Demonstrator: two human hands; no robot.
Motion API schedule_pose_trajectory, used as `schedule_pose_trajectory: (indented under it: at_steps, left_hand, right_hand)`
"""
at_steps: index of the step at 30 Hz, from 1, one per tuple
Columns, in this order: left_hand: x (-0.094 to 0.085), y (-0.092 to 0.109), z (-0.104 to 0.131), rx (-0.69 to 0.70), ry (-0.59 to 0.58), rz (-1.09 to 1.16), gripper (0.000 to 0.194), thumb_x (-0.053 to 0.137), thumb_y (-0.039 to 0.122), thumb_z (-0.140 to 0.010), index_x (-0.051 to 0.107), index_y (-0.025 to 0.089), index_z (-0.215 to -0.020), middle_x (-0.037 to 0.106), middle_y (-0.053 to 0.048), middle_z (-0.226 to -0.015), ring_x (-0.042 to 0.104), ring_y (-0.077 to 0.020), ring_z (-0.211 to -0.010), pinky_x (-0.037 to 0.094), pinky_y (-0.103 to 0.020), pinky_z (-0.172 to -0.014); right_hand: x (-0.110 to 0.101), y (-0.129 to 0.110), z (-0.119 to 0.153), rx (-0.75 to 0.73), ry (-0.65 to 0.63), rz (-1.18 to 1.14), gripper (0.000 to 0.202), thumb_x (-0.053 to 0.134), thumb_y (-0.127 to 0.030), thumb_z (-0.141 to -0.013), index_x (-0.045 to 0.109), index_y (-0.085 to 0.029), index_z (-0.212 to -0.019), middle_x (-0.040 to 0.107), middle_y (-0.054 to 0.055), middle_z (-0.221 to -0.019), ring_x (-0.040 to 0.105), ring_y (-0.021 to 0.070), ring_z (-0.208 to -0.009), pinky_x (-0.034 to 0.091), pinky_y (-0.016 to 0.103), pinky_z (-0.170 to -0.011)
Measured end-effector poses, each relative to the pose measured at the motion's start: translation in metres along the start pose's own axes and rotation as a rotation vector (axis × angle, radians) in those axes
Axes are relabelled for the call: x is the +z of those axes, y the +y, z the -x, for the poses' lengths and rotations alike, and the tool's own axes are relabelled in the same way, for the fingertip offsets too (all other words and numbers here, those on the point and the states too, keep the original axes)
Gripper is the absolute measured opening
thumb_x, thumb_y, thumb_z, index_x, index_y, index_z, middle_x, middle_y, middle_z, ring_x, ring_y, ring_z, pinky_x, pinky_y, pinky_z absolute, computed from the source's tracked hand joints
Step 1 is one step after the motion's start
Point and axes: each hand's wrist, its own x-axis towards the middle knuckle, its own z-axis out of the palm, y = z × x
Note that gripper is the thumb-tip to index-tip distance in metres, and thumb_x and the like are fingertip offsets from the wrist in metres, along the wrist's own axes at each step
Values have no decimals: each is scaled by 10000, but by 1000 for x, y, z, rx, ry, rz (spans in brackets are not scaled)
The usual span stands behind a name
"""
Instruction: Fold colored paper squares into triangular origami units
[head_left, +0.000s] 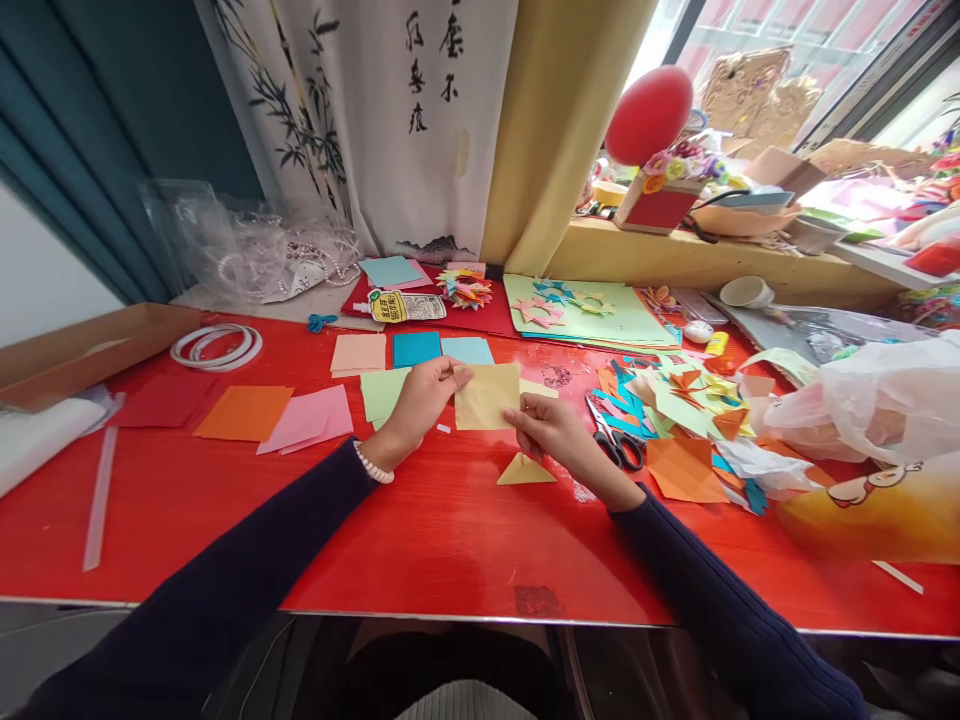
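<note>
A pale yellow square of paper point(487, 398) is held up flat above the red table point(420, 540). My left hand point(424, 400) pinches its upper left corner, and my right hand point(547, 428) grips its lower right edge. Below my right hand lies a folded yellow paper triangle point(526, 471). Behind the held sheet, part of another pale yellow sheet point(538, 388) shows. Light green squares point(380, 392) lie just beyond my left hand, partly covered by it. Black-handled scissors point(621, 445) rest to the right of my right hand.
Orange squares point(244, 413), pink squares point(307, 418) and blue squares point(417, 349) lie in stacks. Paper scraps point(675, 400) pile up at right beside a plastic bag point(862, 400). Folded paper rings point(555, 300) sit at the back. White hoops point(216, 346) and a cardboard tray point(97, 345) are at left.
</note>
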Motion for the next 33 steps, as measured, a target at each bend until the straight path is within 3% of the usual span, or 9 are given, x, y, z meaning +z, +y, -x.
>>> schedule_pose_trajectory:
  at_steps: [7, 9, 14, 17, 21, 25, 28, 31, 33]
  left_hand:
    - [-42, 15, -12, 139, 301, -48, 193, 367, 255, -831, 371, 186, -651, 434, 47, -548, 431, -65, -451, 366, -172, -460]
    - [-35, 15, -4, 160, 213, -127, 202, 394, 261, -847, 411, 184, -661, 447, 45, -552, 433, -71, -454, 368, -185, -466]
    - [10, 8, 32, 204, -283, -349, 202, 624, 377, -777, 606, 175, -783, 618, -4, -761, 565, -141, -713, 439, -265, -698]
    - [26, -2, 45, 433, -549, -716, 400, 586, 451, -809, 552, 188, -1108, 582, -69, -1083, 511, -213, -994, 404, -353, -881]
    - [26, -10, 46, 548, -633, -956, 237, 434, 336, -920, 586, 154, -906, 574, -59, -985, 501, -176, -914, 412, -304, -811]
    - [15, -10, 43, 556, -599, -981, 257, 385, 309, -942, 578, 151, -878, 581, -41, -901, 492, -159, -826, 386, -308, -781]
    - [2, -10, 42, 642, -536, -1064, 264, 377, 299, -945, 586, 159, -867, 581, -33, -843, 475, -154, -772, 372, -299, -743]
    - [-10, -12, 45, 804, -508, -1190, 234, 384, 199, -936, 596, 152, -849, 573, -34, -788, 464, -151, -730, 364, -283, -693]
    - [-18, -12, 46, 950, -548, -1250, 224, 393, 124, -916, 598, 139, -825, 574, -31, -755, 473, -151, -724, 365, -285, -693]
  right_hand:
    - [-36, 4, -6, -72, 335, 202, 436, 509, -556, -805, 375, -202, -589, 381, -64, -474, 325, 65, -429, 254, 224, -437]
    - [-51, 11, -14, -58, 439, 257, 464, 478, -596, -801, 357, -208, -577, 381, -57, -476, 322, 71, -425, 259, 234, -443]
    - [-81, 33, -29, 50, 570, 452, 529, 425, -661, -785, 397, -207, -515, 421, -20, -421, 378, 101, -408, 302, 263, -475]
    - [-88, 34, -29, 78, 630, 583, 475, 472, -617, -785, 560, -173, -640, 460, -5, -427, 460, 153, -474, 334, 282, -533]
    - [-88, 15, -18, 14, 752, 700, 474, 491, -481, -833, 564, -123, -1134, 502, -12, -485, 531, 208, -610, 360, 314, -638]
    - [-75, -6, 2, -186, 777, 717, 405, 414, -403, -901, 510, -168, -1217, 501, -39, -517, 475, 140, -501, 371, 282, -595]
    - [-53, -8, 15, -415, 638, 778, 268, 446, -328, -905, 612, -156, -1026, 492, -35, -528, 436, 103, -465, 351, 247, -521]
    - [-24, 0, 23, -656, 154, 936, 226, 490, -298, -893, 630, -150, -991, 622, 30, -739, 542, 106, -604, 395, 231, -555]
    - [-7, 7, 26, -764, -13, 1045, 253, 500, -330, -888, 624, -147, -1010, 643, 56, -821, 579, 139, -698, 410, 250, -572]
